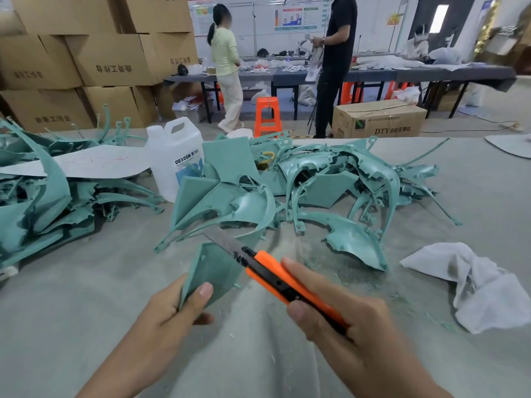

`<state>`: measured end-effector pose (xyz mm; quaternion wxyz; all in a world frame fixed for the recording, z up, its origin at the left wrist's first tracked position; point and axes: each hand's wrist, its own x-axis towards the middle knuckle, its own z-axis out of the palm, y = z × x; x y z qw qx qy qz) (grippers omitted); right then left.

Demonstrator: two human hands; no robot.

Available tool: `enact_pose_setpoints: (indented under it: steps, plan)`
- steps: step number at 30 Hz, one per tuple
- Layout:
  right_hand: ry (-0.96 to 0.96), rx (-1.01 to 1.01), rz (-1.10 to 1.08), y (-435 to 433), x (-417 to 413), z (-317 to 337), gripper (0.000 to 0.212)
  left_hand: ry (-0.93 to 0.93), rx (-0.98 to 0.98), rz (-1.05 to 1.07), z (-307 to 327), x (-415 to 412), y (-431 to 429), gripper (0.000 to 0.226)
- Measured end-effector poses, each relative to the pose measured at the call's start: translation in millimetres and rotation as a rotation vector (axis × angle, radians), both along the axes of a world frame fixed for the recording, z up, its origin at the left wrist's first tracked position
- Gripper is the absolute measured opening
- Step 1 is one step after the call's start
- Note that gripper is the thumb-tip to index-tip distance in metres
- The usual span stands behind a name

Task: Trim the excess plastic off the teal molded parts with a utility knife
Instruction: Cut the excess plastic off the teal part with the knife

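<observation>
My left hand [169, 314] grips a small flat teal molded part [212, 270] by its lower corner, thumb on its face, and holds it up over the grey table [86, 305]. My right hand [347, 320] grips an orange and black utility knife [283, 281]. Its extended blade [222, 239] lies along the part's upper right edge. A large pile of teal molded parts [310, 182] lies just beyond, and a second teal pile [43, 196] sits at the left.
A white plastic jug [175, 156] stands between the piles beside a white sheet [94, 163]. A crumpled grey cloth [482, 285] lies at the right, with teal shavings [339, 265] nearby. Beyond the table are stacked cardboard boxes [94, 58], an orange stool [267, 114] and people at a long workbench [388, 71].
</observation>
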<state>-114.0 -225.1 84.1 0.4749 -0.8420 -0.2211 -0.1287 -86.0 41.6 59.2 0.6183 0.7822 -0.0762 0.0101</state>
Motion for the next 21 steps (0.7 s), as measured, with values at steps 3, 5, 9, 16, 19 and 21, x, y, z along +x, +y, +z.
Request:
enact_pose_setpoints:
  steps: [3,5,9,16,19,21]
  plan:
    - [-0.013,0.068,-0.039,-8,16,-7,0.044,0.114,-0.172,-0.142,7,-9,9,0.039]
    - [-0.056,0.044,-0.218,-25,37,-11,0.041,0.168,-0.211,-0.225,10,-20,21,0.053]
    - [0.091,-0.066,-0.501,-65,77,-25,0.039,0.2,-0.399,-0.195,20,-33,27,0.06]
    - [0.2,-0.183,-0.55,-71,62,-71,0.018,0.153,-0.391,0.071,7,-19,19,0.057]
    - [0.189,-0.331,-0.498,-80,51,-88,0.002,0.124,-0.352,0.115,2,-19,23,0.061]
    - [0.195,-0.445,-0.472,-89,45,-93,0.004,0.096,-0.34,0.137,0,-19,27,0.053]
